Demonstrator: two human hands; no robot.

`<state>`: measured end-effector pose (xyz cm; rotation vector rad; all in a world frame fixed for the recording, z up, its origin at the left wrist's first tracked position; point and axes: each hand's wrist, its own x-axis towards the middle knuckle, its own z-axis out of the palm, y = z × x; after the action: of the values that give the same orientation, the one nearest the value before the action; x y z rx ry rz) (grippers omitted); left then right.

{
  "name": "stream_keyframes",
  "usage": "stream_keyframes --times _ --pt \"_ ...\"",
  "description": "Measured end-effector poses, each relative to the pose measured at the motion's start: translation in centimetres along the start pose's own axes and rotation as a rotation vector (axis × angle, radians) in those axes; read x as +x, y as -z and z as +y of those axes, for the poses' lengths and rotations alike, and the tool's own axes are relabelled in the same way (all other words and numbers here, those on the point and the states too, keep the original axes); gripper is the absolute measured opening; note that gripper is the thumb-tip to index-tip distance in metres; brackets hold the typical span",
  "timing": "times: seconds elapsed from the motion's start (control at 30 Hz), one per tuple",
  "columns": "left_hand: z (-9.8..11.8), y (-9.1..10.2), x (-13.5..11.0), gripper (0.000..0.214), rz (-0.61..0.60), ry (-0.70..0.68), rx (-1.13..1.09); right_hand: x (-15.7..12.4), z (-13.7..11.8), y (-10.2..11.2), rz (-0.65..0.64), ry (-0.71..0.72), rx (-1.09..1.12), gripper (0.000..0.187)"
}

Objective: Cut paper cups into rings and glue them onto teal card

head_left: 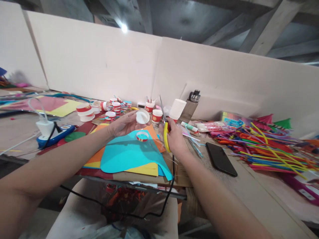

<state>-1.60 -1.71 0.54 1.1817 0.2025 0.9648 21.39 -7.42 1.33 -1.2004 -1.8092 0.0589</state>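
Note:
My left hand [124, 124] is closed round a short white paper cup piece [143, 117], held above the coloured paper sheets [129, 154]. A cut red-and-white cup ring [142, 136] lies on the blue sheet just below it. My right hand [175, 137] grips yellow-handled scissors [164, 127] with the blades pointing up, close beside the cup piece.
Cut cup rings and red paper cups [109, 108] crowd the back of the table, with a stack of white cups [177, 109] and a dark bottle [190, 104]. A black phone [220, 158] lies right of my hand, beside a pile of coloured pipe cleaners [264, 146]. A charger on a power strip [50, 131] sits left.

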Motion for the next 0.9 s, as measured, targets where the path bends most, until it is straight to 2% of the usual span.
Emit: stream_keyframes --times 0.13,0.27,0.37,0.53,0.7,0.9 --pt "0.0 -0.5 -0.2 0.050 -0.022 -0.050 0.057 -0.1 -0.1 -0.2 -0.035 -0.054 0.085 0.037" --pt "-0.4 -0.5 0.1 0.057 0.035 -0.099 0.175 -0.1 0.0 -0.4 -0.020 -0.040 0.108 0.038" --pt "-0.9 -0.2 0.5 0.062 0.083 -0.164 0.303 -0.1 0.0 -0.4 -0.026 -0.025 0.130 0.037" --pt "-1.6 0.5 0.9 0.063 0.074 -0.286 0.464 -0.3 0.1 -0.5 -0.050 -0.035 0.075 0.037" --pt "-1.7 0.6 0.7 0.064 0.086 -0.248 0.474 -0.4 0.0 -0.6 -0.069 -0.031 0.024 0.035" --pt "-1.1 -0.8 0.3 0.063 0.103 -0.139 0.254 -0.4 0.4 -1.0 -0.135 0.003 -0.059 0.040"
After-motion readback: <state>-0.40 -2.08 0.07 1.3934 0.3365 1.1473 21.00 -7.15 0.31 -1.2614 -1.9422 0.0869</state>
